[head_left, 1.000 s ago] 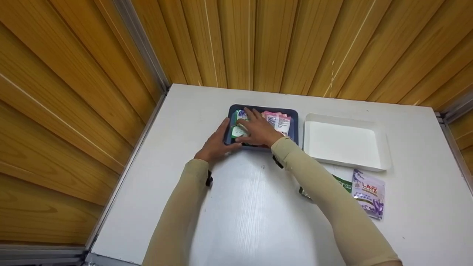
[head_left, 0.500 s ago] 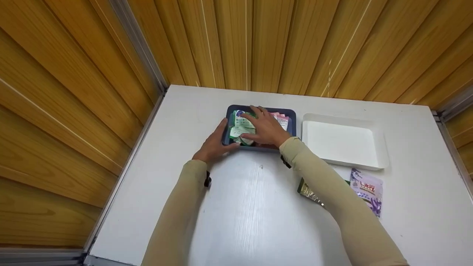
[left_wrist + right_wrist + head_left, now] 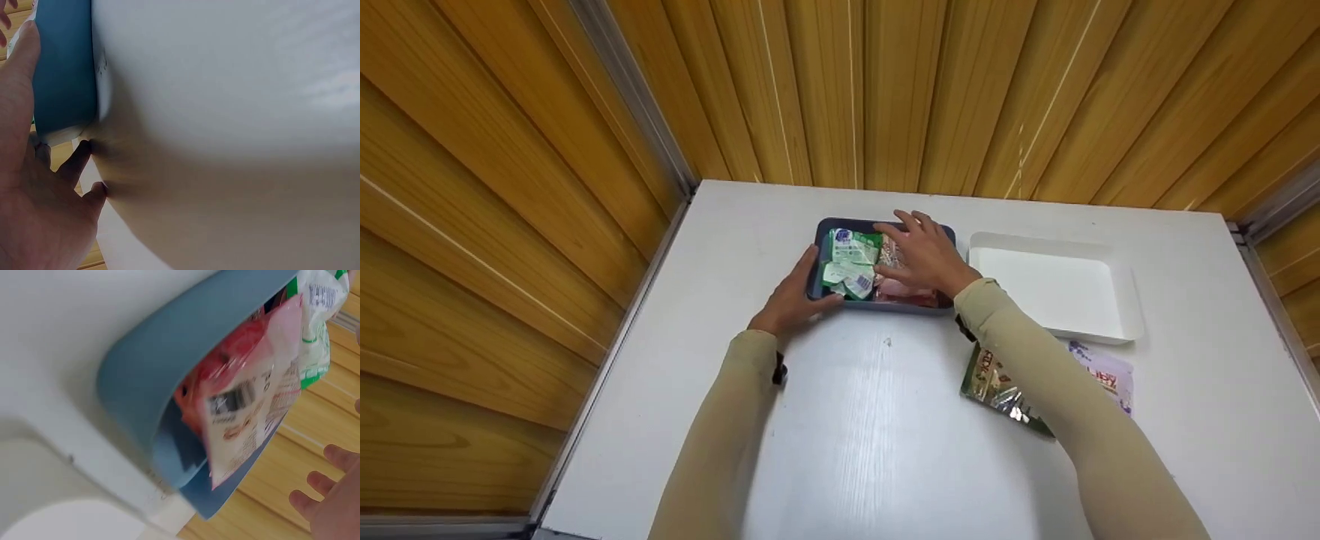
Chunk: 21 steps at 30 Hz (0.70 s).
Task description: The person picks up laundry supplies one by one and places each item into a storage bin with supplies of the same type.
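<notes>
A dark blue plastic bin (image 3: 885, 306) sits toward the back of the white table. My left hand (image 3: 790, 300) holds its near left corner, with the thumb along the front wall and the fingers along the left side. Green-and-white packets (image 3: 851, 251) lie in the bin's left half. Pink-and-white packets (image 3: 247, 405) fill the right half, one leaning up over the rim in the right wrist view. My right hand (image 3: 928, 255) hovers over these pink packets with its fingers spread and holds nothing. Part of the pink pile is hidden under that hand.
A shallow white tray (image 3: 1050, 289) stands just right of the bin. Before it lie a green-and-brown pouch (image 3: 997, 386) and a purple Liby pouch (image 3: 1110, 375), both partly covered by the right sleeve. Wooden panels (image 3: 885, 97) rise behind the table.
My right hand has moved right, off the green-and-white packets and over the pink ones, exposing the green ones. My left hand has stayed at the bin's corner.
</notes>
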Each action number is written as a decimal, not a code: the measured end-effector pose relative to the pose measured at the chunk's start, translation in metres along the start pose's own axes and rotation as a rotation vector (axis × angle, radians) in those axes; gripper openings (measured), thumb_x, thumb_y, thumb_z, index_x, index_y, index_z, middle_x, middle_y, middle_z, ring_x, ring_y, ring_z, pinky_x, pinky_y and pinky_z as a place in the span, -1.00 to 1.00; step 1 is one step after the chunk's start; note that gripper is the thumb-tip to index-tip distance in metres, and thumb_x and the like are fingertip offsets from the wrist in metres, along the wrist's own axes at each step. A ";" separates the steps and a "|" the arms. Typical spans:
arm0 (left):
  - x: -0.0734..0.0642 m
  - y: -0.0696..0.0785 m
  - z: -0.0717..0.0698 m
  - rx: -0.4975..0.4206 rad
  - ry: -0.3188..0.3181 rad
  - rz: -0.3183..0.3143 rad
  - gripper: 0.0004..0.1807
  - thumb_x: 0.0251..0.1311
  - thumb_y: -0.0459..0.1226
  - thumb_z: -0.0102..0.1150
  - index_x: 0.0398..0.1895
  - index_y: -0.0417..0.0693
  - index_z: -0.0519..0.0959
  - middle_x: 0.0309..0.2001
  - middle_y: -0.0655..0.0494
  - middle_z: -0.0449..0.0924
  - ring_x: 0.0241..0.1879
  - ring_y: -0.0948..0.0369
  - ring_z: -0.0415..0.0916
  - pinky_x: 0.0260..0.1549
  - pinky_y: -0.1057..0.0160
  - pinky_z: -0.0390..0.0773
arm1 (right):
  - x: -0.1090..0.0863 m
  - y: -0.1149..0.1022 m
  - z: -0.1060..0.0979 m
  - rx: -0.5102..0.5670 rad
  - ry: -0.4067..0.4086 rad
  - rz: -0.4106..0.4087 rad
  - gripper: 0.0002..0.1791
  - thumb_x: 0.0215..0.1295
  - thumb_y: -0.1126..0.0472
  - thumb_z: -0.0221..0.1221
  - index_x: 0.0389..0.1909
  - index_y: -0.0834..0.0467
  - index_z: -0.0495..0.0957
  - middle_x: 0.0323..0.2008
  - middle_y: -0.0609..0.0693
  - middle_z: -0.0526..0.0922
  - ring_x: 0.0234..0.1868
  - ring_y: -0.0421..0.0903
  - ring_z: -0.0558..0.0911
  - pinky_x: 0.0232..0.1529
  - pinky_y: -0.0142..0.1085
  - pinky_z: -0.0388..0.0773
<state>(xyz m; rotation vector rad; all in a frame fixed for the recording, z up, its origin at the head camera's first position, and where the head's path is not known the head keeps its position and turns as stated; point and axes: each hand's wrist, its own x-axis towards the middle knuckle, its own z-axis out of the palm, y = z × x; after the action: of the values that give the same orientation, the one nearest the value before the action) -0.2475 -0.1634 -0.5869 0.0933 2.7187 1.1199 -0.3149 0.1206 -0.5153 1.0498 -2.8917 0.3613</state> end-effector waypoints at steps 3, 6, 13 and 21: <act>0.000 0.000 0.000 -0.008 0.002 0.000 0.30 0.08 0.36 0.34 0.68 0.39 -0.33 0.68 0.25 -0.27 0.62 0.11 -0.14 0.55 0.07 0.01 | -0.006 0.008 -0.002 0.004 0.023 0.008 -0.11 0.30 -0.38 0.21 0.57 -0.13 0.23 0.54 0.24 0.18 0.51 0.35 0.16 0.45 0.31 0.13; 0.001 0.000 0.000 -0.007 0.005 0.011 0.30 0.10 0.35 0.34 0.69 0.36 -0.33 0.68 0.26 -0.28 0.63 0.12 -0.16 0.55 0.07 0.01 | -0.014 0.015 -0.005 0.009 0.033 0.030 -0.11 0.30 -0.39 0.21 0.57 -0.15 0.23 0.54 0.22 0.18 0.51 0.33 0.15 0.45 0.31 0.13; -0.002 -0.001 -0.002 0.008 0.015 0.002 0.29 0.10 0.34 0.34 0.69 0.35 -0.30 0.68 0.23 -0.26 0.63 0.09 -0.14 0.55 0.03 0.01 | -0.032 0.028 -0.013 -0.014 0.045 0.060 -0.10 0.29 -0.42 0.18 0.58 -0.19 0.20 0.55 0.20 0.16 0.53 0.31 0.12 0.46 0.32 0.10; -0.003 -0.001 -0.008 0.010 0.018 0.027 0.28 0.14 0.33 0.33 0.69 0.28 -0.31 0.68 0.21 -0.26 0.63 0.12 -0.15 0.55 0.07 0.00 | -0.055 0.046 -0.023 -0.039 0.060 0.097 -0.10 0.28 -0.40 0.21 0.57 -0.18 0.20 0.55 0.23 0.16 0.53 0.35 0.11 0.45 0.37 0.06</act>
<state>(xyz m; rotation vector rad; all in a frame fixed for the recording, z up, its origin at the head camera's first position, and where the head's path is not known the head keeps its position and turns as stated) -0.2468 -0.1704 -0.5814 0.1229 2.7477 1.1196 -0.3028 0.1943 -0.5083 0.8802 -2.8907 0.3326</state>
